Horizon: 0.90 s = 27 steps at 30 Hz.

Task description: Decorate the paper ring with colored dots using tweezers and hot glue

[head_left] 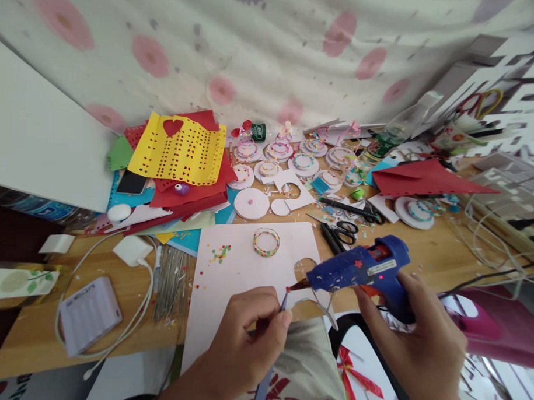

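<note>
Blue glue gun (361,265) in right fingers (417,295)

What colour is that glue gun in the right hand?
The glue gun is blue; the head view shows it best.

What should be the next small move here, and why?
Probably squeeze a little glue from the glue gun onto the red piece. The right hand holds the glue gun with its nozzle close to that piece, which sits at the tip of the tweezers in the left hand.
</note>
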Each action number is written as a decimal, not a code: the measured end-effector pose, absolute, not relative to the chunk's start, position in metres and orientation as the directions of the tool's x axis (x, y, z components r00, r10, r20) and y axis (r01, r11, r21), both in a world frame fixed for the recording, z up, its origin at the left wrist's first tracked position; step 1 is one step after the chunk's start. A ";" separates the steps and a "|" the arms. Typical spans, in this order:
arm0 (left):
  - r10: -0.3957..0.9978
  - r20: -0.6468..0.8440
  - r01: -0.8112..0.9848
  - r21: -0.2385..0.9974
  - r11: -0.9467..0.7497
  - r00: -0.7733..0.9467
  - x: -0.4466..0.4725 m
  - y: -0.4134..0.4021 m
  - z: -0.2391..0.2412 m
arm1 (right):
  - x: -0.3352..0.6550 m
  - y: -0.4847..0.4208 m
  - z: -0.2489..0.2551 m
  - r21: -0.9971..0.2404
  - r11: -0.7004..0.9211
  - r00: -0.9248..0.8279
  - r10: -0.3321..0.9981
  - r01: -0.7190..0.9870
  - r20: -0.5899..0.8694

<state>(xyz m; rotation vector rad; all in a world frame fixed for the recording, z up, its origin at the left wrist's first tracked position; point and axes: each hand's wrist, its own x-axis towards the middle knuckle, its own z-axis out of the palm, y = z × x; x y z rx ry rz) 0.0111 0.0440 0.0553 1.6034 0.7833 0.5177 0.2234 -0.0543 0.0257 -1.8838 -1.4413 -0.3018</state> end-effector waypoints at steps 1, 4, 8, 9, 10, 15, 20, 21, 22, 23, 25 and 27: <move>0.735 -0.092 0.198 0.978 -0.059 0.672 0.011 0.044 0.055 | 0.224 -0.054 0.025 -0.403 -0.105 0.343 0.738 0.909 0.581; 0.739 -0.091 0.199 0.978 -0.059 0.667 0.011 0.044 0.054 | 0.225 -0.055 0.025 -0.395 -0.121 0.348 0.740 0.911 0.576; 0.740 -0.091 0.201 0.978 -0.061 0.666 0.010 0.044 0.055 | 0.224 -0.056 0.026 -0.398 -0.115 0.349 0.733 0.910 0.585; 0.741 -0.092 0.202 0.977 -0.060 0.665 0.010 0.045 0.055 | 0.223 -0.055 0.027 -0.403 -0.117 0.353 0.731 0.908 0.584; 0.743 -0.095 0.204 0.977 -0.057 0.663 0.011 0.045 0.055 | 0.222 -0.055 0.028 -0.408 -0.122 0.360 0.730 0.905 0.580; 0.740 -0.103 0.207 0.977 -0.050 0.665 0.011 0.046 0.055 | 0.219 -0.054 0.030 -0.440 -0.155 0.404 0.727 0.885 0.556; 0.744 -0.099 0.210 0.976 -0.057 0.661 0.011 0.046 0.057 | 0.216 -0.052 0.033 -0.429 -0.153 0.398 0.719 0.890 0.570; 0.745 -0.100 0.211 0.976 -0.056 0.660 0.011 0.046 0.057 | 0.216 -0.051 0.033 -0.419 -0.154 0.392 0.719 0.895 0.573; 0.743 -0.102 0.211 0.976 -0.054 0.662 0.011 0.046 0.057 | 0.215 -0.051 0.034 -0.409 -0.154 0.386 0.719 0.899 0.578; 0.742 -0.103 0.211 0.976 -0.052 0.663 0.011 0.046 0.057 | 0.215 -0.051 0.034 -0.402 -0.155 0.382 0.718 0.903 0.582; 0.738 -0.106 0.210 0.977 -0.049 0.666 0.011 0.045 0.057 | 0.215 -0.051 0.034 -0.400 -0.154 0.382 0.715 0.903 0.586; 0.738 -0.108 0.210 0.977 -0.047 0.666 0.011 0.045 0.056 | 0.216 -0.052 0.032 -0.416 -0.152 0.393 0.706 0.896 0.588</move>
